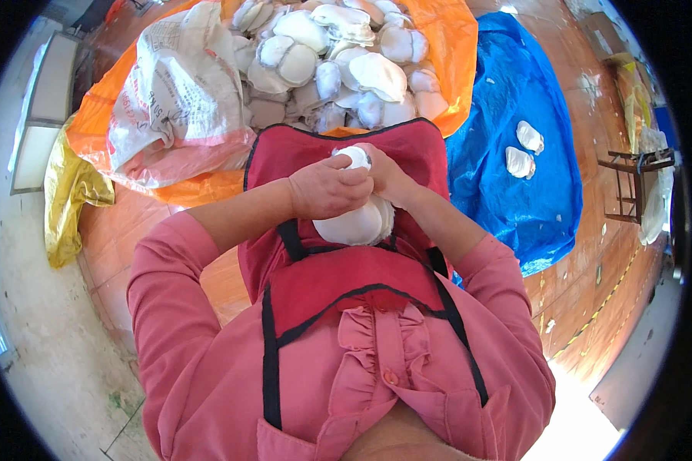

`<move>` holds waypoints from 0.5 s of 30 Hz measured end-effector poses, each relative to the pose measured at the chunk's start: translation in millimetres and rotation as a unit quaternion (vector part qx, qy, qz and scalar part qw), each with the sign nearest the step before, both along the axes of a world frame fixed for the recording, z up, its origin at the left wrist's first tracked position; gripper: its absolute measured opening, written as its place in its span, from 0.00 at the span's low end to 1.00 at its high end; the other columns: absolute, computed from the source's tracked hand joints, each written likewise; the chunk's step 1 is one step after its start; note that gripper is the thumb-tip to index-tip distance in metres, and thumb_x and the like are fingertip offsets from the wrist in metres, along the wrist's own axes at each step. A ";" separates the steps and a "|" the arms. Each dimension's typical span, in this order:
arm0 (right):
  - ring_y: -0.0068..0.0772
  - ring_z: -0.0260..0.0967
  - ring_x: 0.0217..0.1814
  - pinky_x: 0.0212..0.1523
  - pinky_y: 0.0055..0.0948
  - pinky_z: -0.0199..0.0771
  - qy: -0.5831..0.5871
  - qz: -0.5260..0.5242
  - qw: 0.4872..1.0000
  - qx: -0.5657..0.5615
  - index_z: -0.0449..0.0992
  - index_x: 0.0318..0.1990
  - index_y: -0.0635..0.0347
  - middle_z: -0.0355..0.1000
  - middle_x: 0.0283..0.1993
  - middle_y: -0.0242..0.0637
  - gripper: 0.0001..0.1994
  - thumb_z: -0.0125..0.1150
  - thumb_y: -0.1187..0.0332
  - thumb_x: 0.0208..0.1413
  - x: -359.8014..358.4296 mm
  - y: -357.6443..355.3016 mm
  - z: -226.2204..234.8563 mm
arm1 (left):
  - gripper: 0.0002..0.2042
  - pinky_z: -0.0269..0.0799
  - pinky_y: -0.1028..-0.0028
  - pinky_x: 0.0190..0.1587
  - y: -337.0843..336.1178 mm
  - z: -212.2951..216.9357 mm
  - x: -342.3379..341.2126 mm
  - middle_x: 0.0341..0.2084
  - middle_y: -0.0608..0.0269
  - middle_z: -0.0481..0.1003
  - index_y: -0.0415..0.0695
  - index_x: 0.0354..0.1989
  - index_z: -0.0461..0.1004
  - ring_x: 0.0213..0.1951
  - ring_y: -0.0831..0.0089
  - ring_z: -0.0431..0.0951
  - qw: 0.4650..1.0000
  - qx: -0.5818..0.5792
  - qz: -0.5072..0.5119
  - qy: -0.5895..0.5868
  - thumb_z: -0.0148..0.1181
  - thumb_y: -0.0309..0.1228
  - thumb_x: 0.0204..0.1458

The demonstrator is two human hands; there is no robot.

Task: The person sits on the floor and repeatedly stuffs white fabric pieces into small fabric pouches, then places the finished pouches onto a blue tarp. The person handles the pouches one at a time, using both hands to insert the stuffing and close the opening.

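Note:
Over my lap, I hold a bundle of soft white rounded pads in front of the red apron. My left hand is closed around the bundle's narrow upper part, with its fingers curled over the front. On the other side, my right hand grips the same bundle near its top; some of its fingers are hidden behind the pads. A white rounded end sticks up between the two hands, and the wider pads hang below them. What the fingertips pinch is too small to make out.
Ahead lies a large heap of similar white pads on an orange sheet. A white woven sack covers its left side. Two pad bundles rest on a blue sheet at right. A wooden stool stands farther right; a yellow bag lies left.

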State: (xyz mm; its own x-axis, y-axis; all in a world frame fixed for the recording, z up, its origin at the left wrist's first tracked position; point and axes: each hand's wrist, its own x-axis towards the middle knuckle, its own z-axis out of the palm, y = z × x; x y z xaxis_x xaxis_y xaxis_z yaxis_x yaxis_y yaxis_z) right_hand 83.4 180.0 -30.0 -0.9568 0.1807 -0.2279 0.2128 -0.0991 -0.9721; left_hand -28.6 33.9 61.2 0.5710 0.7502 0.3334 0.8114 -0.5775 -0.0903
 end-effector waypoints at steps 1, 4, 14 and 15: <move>0.31 0.74 0.41 0.43 0.34 0.74 0.014 0.007 0.999 0.052 0.74 0.41 0.63 0.77 0.39 0.39 0.12 0.63 0.72 0.47 3.4 -0.8 0.4 | 0.09 0.69 0.68 0.43 -1.4 0.2 -1.1 0.36 0.70 0.72 0.50 0.34 0.74 0.44 0.71 0.71 1.000 -0.019 -0.014 -0.007 0.55 0.36 0.45; 0.38 0.75 0.41 0.43 0.36 0.74 0.011 0.028 0.988 0.150 0.75 0.41 0.63 0.77 0.39 0.44 0.13 0.63 0.72 0.46 8.5 -5.6 27.7 | 0.04 0.67 0.69 0.37 -2.9 2.8 1.0 0.29 0.72 0.71 0.53 0.30 0.72 0.39 0.74 0.72 0.990 -0.138 0.007 -0.026 0.56 0.36 0.46; 0.51 0.64 0.59 0.61 0.40 0.64 -0.025 -0.035 0.953 0.300 0.65 0.60 0.59 0.66 0.55 0.55 0.28 0.62 0.73 0.49 4.2 7.2 19.8 | 0.07 0.68 0.66 0.32 -1.6 13.5 31.9 0.33 0.67 0.76 0.49 0.36 0.76 0.40 0.70 0.76 0.914 -0.250 0.314 0.060 0.55 0.33 0.50; 0.56 0.63 0.60 0.61 0.42 0.64 -0.004 -0.035 0.952 0.305 0.65 0.60 0.59 0.65 0.55 0.58 0.29 0.63 0.71 0.48 2.2 11.9 19.5 | 0.08 0.70 0.66 0.32 1.4 12.4 33.3 0.34 0.67 0.75 0.48 0.38 0.76 0.39 0.69 0.76 0.909 -0.248 0.331 0.050 0.55 0.33 0.50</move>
